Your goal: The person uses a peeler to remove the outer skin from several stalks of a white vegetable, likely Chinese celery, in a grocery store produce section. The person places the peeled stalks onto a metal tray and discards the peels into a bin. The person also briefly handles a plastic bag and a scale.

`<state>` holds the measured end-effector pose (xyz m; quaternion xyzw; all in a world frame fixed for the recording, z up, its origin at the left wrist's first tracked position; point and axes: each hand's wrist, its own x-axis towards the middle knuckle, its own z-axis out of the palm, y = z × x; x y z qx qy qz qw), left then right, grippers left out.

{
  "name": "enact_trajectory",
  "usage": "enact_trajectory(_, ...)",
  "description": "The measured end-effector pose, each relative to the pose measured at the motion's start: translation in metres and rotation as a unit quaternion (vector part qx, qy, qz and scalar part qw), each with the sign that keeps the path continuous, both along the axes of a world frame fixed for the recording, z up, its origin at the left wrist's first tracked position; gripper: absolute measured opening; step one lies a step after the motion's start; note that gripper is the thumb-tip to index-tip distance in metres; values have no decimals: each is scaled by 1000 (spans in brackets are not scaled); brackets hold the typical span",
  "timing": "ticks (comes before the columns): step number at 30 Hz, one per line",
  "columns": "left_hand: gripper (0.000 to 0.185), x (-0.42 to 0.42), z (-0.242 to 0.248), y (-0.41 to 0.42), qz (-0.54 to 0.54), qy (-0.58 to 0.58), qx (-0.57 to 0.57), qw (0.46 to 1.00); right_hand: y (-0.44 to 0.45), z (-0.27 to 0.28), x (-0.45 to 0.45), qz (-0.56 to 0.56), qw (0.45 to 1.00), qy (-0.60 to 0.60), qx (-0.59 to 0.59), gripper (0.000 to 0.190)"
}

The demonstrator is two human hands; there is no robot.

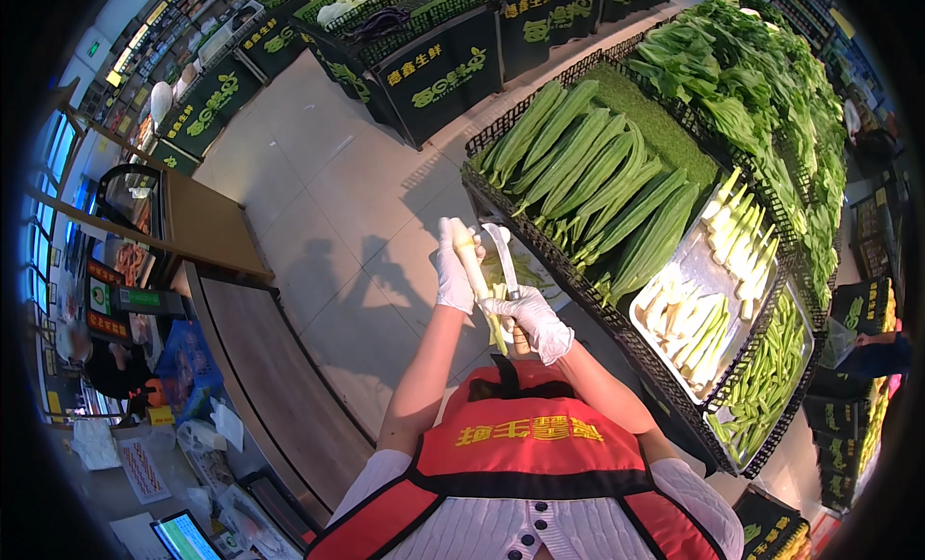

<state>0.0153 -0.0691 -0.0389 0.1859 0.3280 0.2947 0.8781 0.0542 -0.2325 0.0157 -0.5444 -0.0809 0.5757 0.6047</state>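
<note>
My left hand point(454, 277), in a thin white glove, grips a pale stalk vegetable point(471, 265) that looks like a water bamboo shoot. The shoot points up and away from me. My gloved right hand point(540, 324) holds a knife with a curved metal blade point(504, 260) and a wooden handle point(520, 339). The fingers of this hand also touch the shoot's lower end, where a strip of green husk point(496, 335) hangs down. Green peelings point(531, 271) lie below and behind the knife, partly hidden by my hands. A metal tray point(723, 267) at my right holds similar pale shoots point(679, 325).
A black-crate stand carries long green gourds point(592, 173), leafy greens point(751, 90) and green pods point(766, 379). To my left runs a counter point(267, 365) with a blue basket point(186, 365) and a lit screen point(184, 537). Another person's arm point(878, 340) shows at far right.
</note>
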Motion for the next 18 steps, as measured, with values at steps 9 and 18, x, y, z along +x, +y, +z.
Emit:
enact_trajectory(9, 38, 1, 12, -1, -24, -42, -23, 999, 2, -9, -12, -42, 998, 34, 41, 16)
enact_trajectory(18, 40, -1, 19, -6, -38, -52, 64, 996, 5, -1, -16, -54, 998, -21, 4, 19)
